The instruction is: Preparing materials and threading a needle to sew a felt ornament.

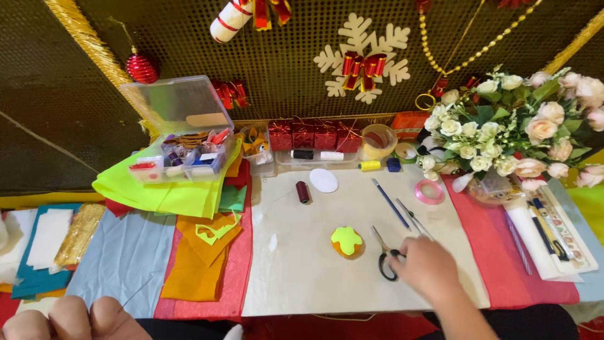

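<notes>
My right hand lies on the white work board, fingers curled on the black handles of a pair of scissors whose blades point away from me. Just left of the scissors sits a small orange felt piece with a lime green top. My left hand is a closed fist at the bottom left edge, and a thin needle sticks out of it over light blue felt.
A blue pencil and a thin metal tool lie beyond the scissors, near a pink ribbon roll. A dark red thread spool and white oval sit farther back. Flowers stand right; an open clear box and felt sheets left.
</notes>
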